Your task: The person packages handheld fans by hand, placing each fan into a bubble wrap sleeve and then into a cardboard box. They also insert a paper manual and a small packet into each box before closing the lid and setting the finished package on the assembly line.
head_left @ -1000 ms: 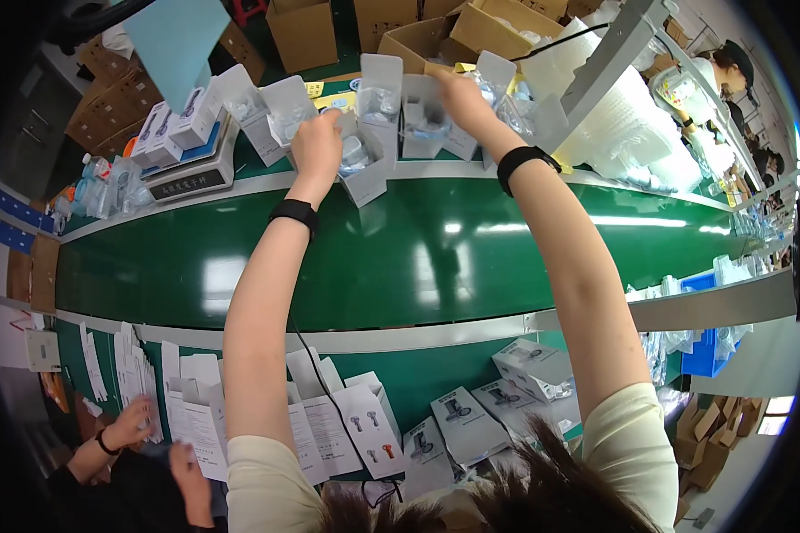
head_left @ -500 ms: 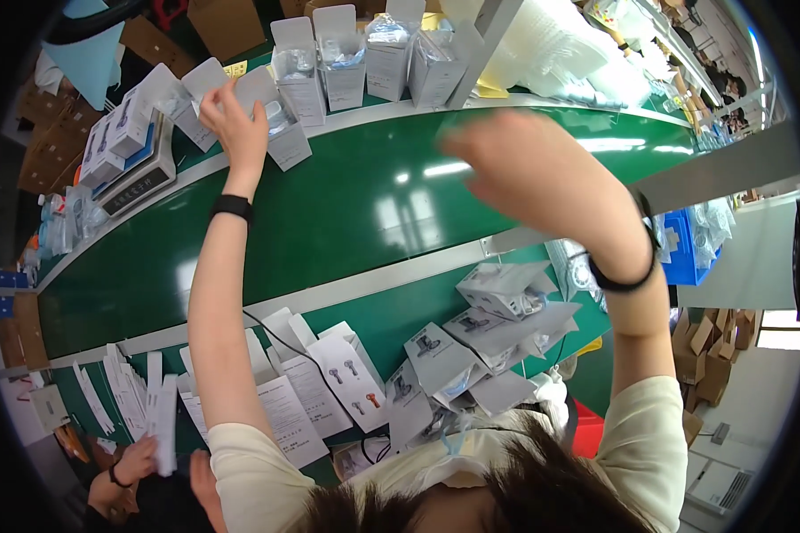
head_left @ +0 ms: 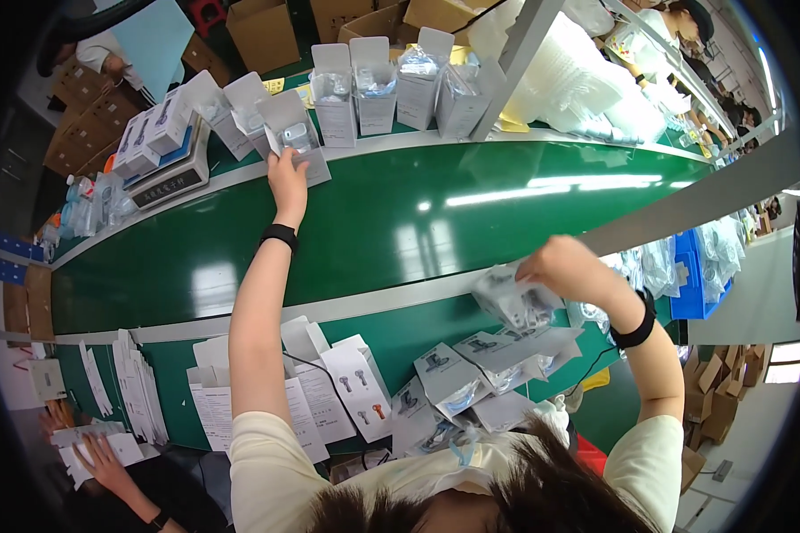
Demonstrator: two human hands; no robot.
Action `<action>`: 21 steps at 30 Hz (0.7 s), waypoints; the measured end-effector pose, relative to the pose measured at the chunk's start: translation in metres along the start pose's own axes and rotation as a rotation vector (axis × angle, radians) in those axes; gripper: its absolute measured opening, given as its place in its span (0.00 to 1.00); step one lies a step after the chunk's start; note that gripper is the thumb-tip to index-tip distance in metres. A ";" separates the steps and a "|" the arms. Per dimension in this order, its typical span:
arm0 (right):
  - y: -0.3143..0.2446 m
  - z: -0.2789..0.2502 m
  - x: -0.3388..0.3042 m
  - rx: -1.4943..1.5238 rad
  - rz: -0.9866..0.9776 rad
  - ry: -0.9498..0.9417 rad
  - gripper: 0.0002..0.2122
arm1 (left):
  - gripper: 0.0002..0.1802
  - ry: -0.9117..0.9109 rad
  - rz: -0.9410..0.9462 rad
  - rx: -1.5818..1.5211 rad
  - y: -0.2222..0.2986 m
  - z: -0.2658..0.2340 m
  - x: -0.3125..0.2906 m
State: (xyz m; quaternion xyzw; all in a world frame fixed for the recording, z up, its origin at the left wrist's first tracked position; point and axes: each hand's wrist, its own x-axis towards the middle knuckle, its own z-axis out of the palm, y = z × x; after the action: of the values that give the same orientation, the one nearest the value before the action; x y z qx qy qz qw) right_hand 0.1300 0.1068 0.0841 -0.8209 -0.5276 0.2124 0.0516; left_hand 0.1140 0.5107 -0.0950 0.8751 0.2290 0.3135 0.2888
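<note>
White box (head_left: 318, 171) with flaps up sits at the far edge of the green belt (head_left: 364, 222), clear-bagged part showing in its mouth. Left hand (head_left: 288, 182) is on its near left side: thumb and fingers a bit apart, fingertips touching the edge; from here I can't tell if they pinch it. Second box (head_left: 497, 300), tilted, near bench side, bagged contents showing. Right hand (head_left: 564, 266) on that one: fingers bunched together, clamped at its upper right edge, slightly blurred; box extends left and below the fingertips. Four more upright boxes (head_left: 336, 123) with lids raised run right of the first, two similar boxes (head_left: 231, 133) to its left. Beyond those, scale (head_left: 167, 188) with closed printed cartons (head_left: 167, 129) on top. Near bench: more tilted boxes (head_left: 449, 377) below the right hand, flat white cartons (head_left: 138, 386) at far left, co-worker's hands (head_left: 105, 464) on a white carton there. Blue bin (head_left: 697, 298) of bagged parts off right.
</note>
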 end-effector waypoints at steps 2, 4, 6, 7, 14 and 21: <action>-0.009 -0.029 0.019 -0.057 0.008 0.038 0.08 | 0.13 0.064 0.009 0.025 -0.006 -0.007 0.002; -0.011 -0.056 0.042 -0.062 0.033 0.160 0.09 | 0.10 0.104 0.011 0.041 -0.005 -0.013 0.002; -0.004 -0.065 0.064 -0.064 0.043 0.216 0.09 | 0.09 0.082 0.013 -0.015 0.004 -0.020 -0.008; -0.001 -0.069 0.076 -0.063 0.061 0.273 0.09 | 0.09 0.071 0.014 -0.042 0.007 -0.026 -0.012; 0.036 -0.077 0.181 0.332 0.300 0.404 0.07 | 0.10 0.211 -0.158 -0.085 -0.015 -0.098 -0.017; 0.087 -0.082 0.259 0.358 0.422 0.369 0.09 | 0.10 0.308 -0.156 0.008 -0.067 -0.111 0.022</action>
State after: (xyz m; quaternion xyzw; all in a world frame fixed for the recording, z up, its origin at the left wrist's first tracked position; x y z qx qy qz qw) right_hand 0.3280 0.3098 0.0553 -0.9146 -0.2820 0.1553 0.2445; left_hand 0.0385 0.6124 -0.0586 0.7975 0.3391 0.4197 0.2700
